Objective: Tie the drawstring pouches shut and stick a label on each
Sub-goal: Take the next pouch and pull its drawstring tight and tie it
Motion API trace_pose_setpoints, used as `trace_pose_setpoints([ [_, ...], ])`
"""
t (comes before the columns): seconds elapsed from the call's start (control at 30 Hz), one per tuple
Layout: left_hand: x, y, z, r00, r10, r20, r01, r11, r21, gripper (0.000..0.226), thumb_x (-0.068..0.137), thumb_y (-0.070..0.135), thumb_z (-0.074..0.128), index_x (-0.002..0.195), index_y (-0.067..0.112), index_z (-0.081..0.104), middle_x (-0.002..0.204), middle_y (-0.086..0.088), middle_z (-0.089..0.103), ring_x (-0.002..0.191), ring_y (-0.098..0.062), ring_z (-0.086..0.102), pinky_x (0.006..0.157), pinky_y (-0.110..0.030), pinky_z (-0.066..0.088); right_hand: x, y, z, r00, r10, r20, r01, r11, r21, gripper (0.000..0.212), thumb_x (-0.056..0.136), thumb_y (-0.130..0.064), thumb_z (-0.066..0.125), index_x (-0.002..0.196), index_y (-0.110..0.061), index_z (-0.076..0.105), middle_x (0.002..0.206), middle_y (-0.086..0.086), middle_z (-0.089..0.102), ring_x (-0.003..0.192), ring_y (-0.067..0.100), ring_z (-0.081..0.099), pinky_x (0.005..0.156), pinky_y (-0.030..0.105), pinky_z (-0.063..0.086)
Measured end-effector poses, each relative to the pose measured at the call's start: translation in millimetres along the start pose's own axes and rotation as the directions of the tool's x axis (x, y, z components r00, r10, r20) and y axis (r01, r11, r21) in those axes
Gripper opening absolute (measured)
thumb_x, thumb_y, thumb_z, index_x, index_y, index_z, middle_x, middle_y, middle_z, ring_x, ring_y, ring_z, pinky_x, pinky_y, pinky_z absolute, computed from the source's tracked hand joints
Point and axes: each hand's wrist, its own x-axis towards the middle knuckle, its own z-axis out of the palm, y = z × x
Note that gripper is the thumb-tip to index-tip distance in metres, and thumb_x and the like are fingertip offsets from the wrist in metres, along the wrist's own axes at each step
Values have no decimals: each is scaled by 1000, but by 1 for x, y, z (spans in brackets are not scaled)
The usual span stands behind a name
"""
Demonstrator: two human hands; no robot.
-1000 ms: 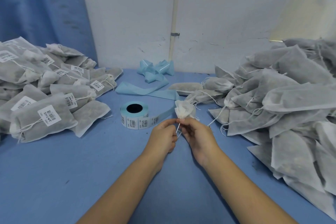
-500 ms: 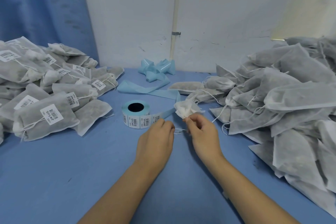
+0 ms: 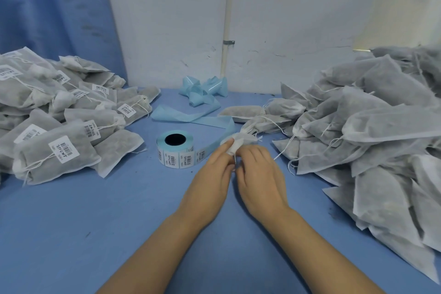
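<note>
One pouch (image 3: 241, 141) we hold just beside the label roll (image 3: 174, 158): our left grip (image 3: 210, 176) holds its gathered neck, our right grip (image 3: 259, 174) pinches its drawstring (image 3: 235, 159).

The table (image 3: 95, 234) is plain mid-blue. At nine o'clock grey-white tied pouches (image 3: 78, 150) carry white labels with black barcodes; the loose pouches (image 3: 372, 126) at three o'clock are plain grey. The centre pouch (image 3: 241, 142) is white. The label roll (image 3: 175, 153) is pale blue with white, black-barcoded labels.
</note>
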Motion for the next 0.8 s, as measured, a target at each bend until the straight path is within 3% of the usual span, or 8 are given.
trace_pose_setpoints([
  [0.1, 2, 1, -3, 998, -56, -29, 51, 988, -147, 23, 97, -2, 44, 100, 16, 57, 132, 27, 39, 116, 15, 43, 96, -9, 36, -2, -2, 1, 993, -85, -81, 87, 996, 27, 33, 77, -4, 53, 107, -2, 65, 116, 10, 65, 111, 30, 60, 86, 42, 52],
  [0.23, 3, 3, -4, 989, -131, -68, 114, 971, -208, 23, 98, 3, 43, 99, 22, 56, 113, 21, 55, 102, 3, 55, 92, -21, 44, -1, -3, 1, 982, -117, -150, 125, 991, 47, 47, 75, -4, 50, 120, -3, 63, 129, 7, 61, 117, 29, 58, 89, 41, 52],
  [0.37, 1, 0, -3, 988, -141, -55, 132, 981, -143, 18, 98, 4, 44, 102, 11, 59, 99, 2, 62, 90, -4, 55, 83, -19, 43, -1, -2, 2, 963, -140, -229, 165, 982, 91, 45, 78, -11, 42, 116, -8, 67, 124, 1, 65, 107, 23, 59, 84, 37, 53],
  [0.53, 0, -4, -1, 989, -144, -19, 142, 986, -83, 14, 98, 9, 45, 95, 18, 55, 93, 10, 59, 87, 2, 52, 77, -11, 38, -1, 0, 3, 977, -61, -205, 97, 980, 172, 43, 86, -22, 39, 114, -11, 70, 121, -3, 67, 98, 26, 63, 80, 44, 54],
  [0.6, 0, -4, -2, 991, -137, -8, 136, 987, -81, 14, 98, 9, 46, 96, 17, 56, 95, 10, 59, 88, 4, 52, 78, -11, 38, -2, 0, 4, 982, -24, -189, 67, 972, 225, 45, 88, -28, 36, 115, -12, 69, 122, -3, 66, 100, 25, 62, 82, 46, 53],
  [0.7, 1, -2, -2, 997, -62, -50, 57, 994, -88, 19, 98, 3, 44, 96, 18, 56, 118, 14, 55, 104, 14, 48, 88, -6, 35, -2, 0, 5, 981, 48, -190, 7, 960, 279, 42, 89, -26, 39, 115, -14, 69, 121, -5, 67, 103, 23, 62, 86, 46, 50],
  [0.73, 1, -1, -2, 995, -70, -65, 61, 990, -127, 19, 98, 3, 43, 95, 17, 56, 126, 16, 52, 107, 8, 52, 90, -12, 41, -3, 0, 6, 979, 71, -191, -12, 956, 293, 39, 88, -24, 43, 115, -14, 69, 119, -5, 67, 103, 22, 62, 86, 47, 50],
  [0.8, 1, 3, -1, 985, -151, -81, 119, 943, -312, 19, 99, 6, 43, 92, 16, 57, 127, 24, 52, 92, -7, 63, 74, -25, 55, -3, -2, 6, 976, 90, -200, -24, 950, 310, 40, 87, -25, 43, 115, -15, 70, 115, -6, 70, 100, 22, 63, 86, 45, 49],
])
